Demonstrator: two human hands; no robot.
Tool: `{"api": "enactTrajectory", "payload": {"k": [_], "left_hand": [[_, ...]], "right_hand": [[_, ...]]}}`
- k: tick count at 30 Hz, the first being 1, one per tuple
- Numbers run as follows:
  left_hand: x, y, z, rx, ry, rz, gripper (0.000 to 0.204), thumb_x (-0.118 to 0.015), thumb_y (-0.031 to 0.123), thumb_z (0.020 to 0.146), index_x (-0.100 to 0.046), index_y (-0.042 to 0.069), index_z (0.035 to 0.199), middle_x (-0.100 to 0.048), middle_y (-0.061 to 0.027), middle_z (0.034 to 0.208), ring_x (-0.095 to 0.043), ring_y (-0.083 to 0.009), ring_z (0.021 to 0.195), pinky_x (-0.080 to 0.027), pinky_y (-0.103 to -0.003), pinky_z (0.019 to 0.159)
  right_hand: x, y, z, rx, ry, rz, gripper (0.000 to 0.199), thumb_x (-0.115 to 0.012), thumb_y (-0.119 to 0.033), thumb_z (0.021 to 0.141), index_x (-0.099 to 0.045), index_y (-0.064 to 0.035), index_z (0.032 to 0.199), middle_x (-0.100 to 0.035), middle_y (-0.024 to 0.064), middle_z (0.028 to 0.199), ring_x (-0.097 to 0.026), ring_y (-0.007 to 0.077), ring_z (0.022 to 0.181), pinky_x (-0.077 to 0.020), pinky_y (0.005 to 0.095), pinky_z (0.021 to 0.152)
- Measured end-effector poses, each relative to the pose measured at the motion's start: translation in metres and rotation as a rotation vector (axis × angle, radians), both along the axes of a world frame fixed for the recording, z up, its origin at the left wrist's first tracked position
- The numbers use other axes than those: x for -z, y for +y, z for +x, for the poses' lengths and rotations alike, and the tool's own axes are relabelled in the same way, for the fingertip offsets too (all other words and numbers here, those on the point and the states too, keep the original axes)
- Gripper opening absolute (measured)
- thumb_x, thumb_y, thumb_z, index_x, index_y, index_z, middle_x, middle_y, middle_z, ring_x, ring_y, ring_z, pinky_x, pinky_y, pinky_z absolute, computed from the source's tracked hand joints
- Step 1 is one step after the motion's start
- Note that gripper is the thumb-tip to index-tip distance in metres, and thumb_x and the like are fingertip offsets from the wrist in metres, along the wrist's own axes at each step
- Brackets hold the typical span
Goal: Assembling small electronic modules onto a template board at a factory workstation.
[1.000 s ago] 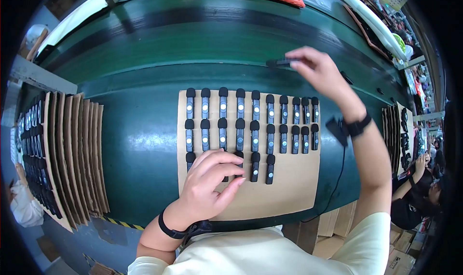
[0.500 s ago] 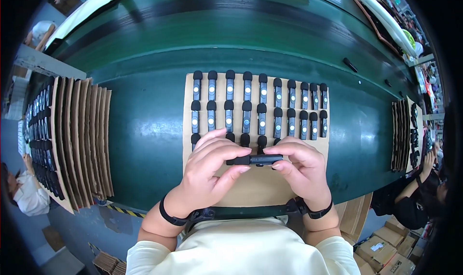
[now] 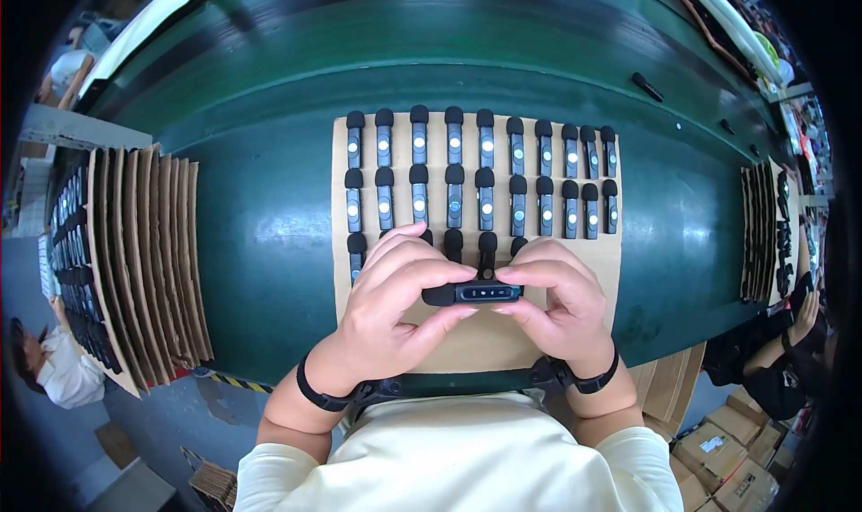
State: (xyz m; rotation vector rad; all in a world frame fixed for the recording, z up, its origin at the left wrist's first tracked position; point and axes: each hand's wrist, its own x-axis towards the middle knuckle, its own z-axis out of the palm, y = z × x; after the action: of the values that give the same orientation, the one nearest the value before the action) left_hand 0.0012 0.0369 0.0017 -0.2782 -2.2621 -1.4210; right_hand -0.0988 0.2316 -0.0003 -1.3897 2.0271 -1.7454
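Back from the belt at 1 o'clock, the right hand [image 3: 561, 301] now joins the left hand [image 3: 395, 296], both pinching one black device [image 3: 473, 293] sideways above the cardboard sheet [image 3: 485, 341], seemingly ready for its row.

green belt [image 3: 269, 225] | cardboard stack [image 3: 148, 260] left | loose black piece [image 3: 648, 87] far right

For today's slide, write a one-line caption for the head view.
Both hands, left hand and right hand, hold a small black device over a cardboard sheet of matching devices.
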Motion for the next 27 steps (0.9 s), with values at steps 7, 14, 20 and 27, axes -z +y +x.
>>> {"api": "enactTrajectory", "payload": {"k": [7, 14, 20, 27], "left_hand": [[-0.0007, 0.0011, 0.0008, 0.001, -0.007, 0.005, 0.029, -0.080, 0.007, 0.072, -0.069, 0.005, 0.098, -0.063, -0.0070, 0.087, -0.061, -0.0239, 0.080, -0.043, -0.050, 0.098], [-0.0007, 0.0008, 0.0024, 0.007, 0.008, -0.035, 0.029, -0.080, 0.006, 0.070, -0.069, 0.006, 0.097, -0.064, -0.0071, 0.088, -0.061, -0.0243, 0.082, -0.042, -0.050, 0.099], [-0.0028, 0.0023, 0.0011, -0.029, -0.024, -0.077, 0.025, -0.078, 0.006, 0.072, -0.066, 0.005, 0.094, -0.068, -0.0091, 0.093, -0.064, -0.0243, 0.085, -0.040, -0.051, 0.102], [0.0033, 0.0056, -0.0022, -0.037, -0.011, -0.141, 0.031, -0.080, 0.006, 0.069, -0.066, 0.005, 0.096, -0.065, -0.0081, 0.102, -0.061, -0.0277, 0.093, -0.041, -0.050, 0.098]], "right_hand": [[0.0015, -0.0011, -0.0006, -0.029, 0.021, -0.028, 0.029, -0.079, -0.010, 0.078, -0.066, 0.0000, 0.103, -0.064, 0.0109, 0.090, -0.060, 0.0215, 0.077, -0.0468, 0.0316, 0.070], [-0.0009, -0.0015, 0.0039, -0.034, -0.105, 0.000, 0.032, -0.080, -0.008, 0.078, -0.063, 0.0000, 0.104, -0.064, 0.0118, 0.094, -0.059, 0.0219, 0.083, -0.0467, 0.0324, 0.074], [0.0014, -0.0034, 0.0039, -0.044, -0.052, -0.032, 0.028, -0.077, -0.004, 0.078, -0.061, -0.0012, 0.101, -0.065, 0.0128, 0.097, -0.060, 0.0227, 0.085, -0.0467, 0.0331, 0.076], [-0.0066, -0.0055, 0.0037, -0.034, 0.118, -0.019, 0.026, -0.074, 0.001, 0.077, -0.061, -0.0013, 0.101, -0.068, 0.0136, 0.100, -0.064, 0.0257, 0.084, -0.0495, 0.0349, 0.076]]}}
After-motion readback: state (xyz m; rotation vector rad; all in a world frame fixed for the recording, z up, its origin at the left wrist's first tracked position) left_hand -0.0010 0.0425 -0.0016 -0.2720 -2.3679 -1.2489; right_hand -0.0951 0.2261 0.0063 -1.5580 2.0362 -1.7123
